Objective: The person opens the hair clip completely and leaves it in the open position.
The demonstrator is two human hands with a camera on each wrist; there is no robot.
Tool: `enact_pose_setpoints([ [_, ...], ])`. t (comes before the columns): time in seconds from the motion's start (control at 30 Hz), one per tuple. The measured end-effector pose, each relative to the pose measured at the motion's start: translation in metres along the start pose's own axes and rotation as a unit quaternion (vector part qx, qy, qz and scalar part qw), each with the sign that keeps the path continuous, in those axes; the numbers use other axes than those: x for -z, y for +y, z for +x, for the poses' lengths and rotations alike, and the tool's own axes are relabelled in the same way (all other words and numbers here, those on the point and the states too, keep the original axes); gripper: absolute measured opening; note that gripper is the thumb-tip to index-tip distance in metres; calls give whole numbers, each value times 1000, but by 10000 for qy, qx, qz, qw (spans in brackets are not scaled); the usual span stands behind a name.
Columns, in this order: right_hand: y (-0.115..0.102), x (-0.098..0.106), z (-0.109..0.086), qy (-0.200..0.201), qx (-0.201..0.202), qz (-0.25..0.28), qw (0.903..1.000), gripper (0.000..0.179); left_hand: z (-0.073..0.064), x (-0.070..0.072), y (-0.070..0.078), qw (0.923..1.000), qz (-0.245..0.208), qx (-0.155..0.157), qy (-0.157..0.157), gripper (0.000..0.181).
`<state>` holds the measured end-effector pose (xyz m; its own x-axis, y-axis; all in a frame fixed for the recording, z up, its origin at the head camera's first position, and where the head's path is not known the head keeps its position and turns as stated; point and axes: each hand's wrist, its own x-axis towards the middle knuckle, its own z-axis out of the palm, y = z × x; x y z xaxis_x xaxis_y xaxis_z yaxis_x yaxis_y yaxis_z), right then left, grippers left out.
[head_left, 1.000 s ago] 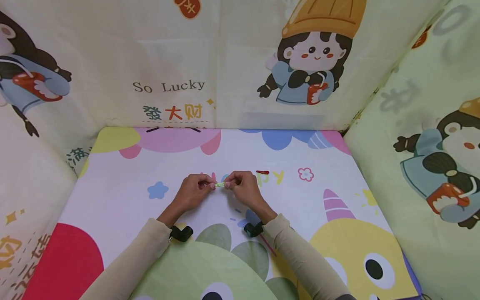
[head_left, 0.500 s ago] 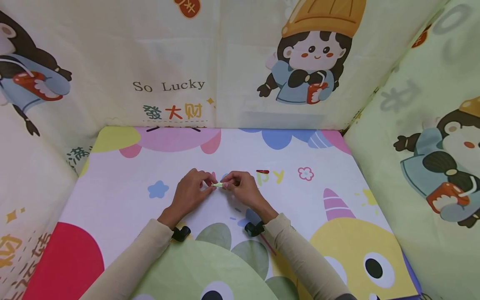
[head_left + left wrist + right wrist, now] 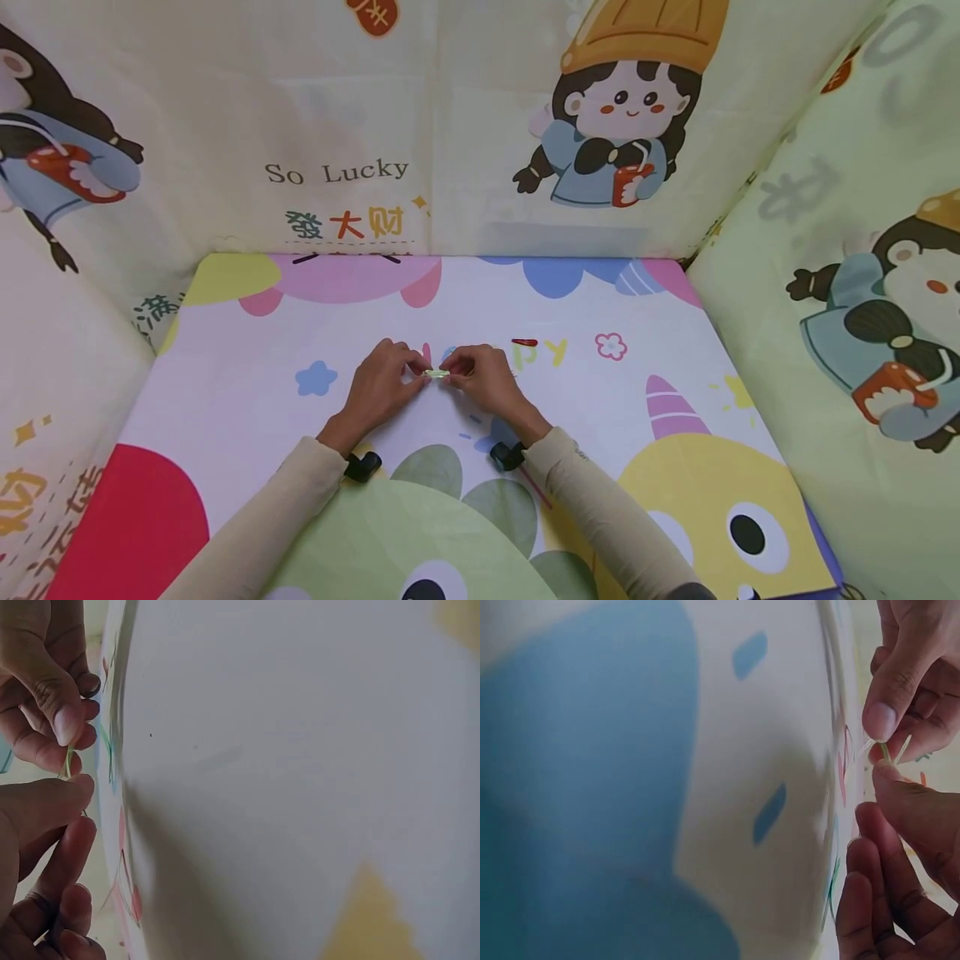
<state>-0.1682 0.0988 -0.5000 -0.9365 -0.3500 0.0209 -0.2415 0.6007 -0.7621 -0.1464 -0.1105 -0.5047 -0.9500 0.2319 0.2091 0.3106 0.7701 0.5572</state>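
Observation:
A small pale green hair clip [image 3: 437,373] is held level above the table between both hands. My left hand [image 3: 378,382] pinches its left end with thumb and forefinger, while the right hand [image 3: 491,382] pinches its other end. Seen from the left wrist, a thin green strip of the clip [image 3: 69,761] shows between the two thumbs. In the right wrist view the clip [image 3: 886,752] has slender parts standing apart at an angle. Fingertips hide both ends. Beyond the right hand, a red hair clip [image 3: 525,342] lies on the table.
The table [image 3: 247,375] wears a white cover printed with cartoon shapes. Cream printed cloth [image 3: 480,125] rises at its back, with more cloth along the left and right sides. A black wrist camera [image 3: 363,467] sits at each cuff.
My left hand has shifted slightly left and its knuckles have risen. The green clip has dipped a little toward me and turned between the fingertips. The red clip stays put.

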Motion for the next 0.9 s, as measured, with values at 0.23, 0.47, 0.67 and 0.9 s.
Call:
enact_pose_setpoints([
  [0.23, -2, -3, 2, 101, 13, -475, 9988, 11, 1, -4, -3, 9999, 119, 38, -110, 16],
  [0.47, -5, -6, 3, 3, -23, -758, 9971, 9, 1, -6, -3, 9997, 166, 68, -187, 15],
  [0.67, -7, -7, 4, -56, -106, -882, 9960, 9, 2, -6, -3, 9993, 214, 116, -295, 15],
  [0.9, -6, -8, 4, -42, -120, -875, 9961, 11, 1, -4, -3, 9993, 97, 135, -326, 14],
])
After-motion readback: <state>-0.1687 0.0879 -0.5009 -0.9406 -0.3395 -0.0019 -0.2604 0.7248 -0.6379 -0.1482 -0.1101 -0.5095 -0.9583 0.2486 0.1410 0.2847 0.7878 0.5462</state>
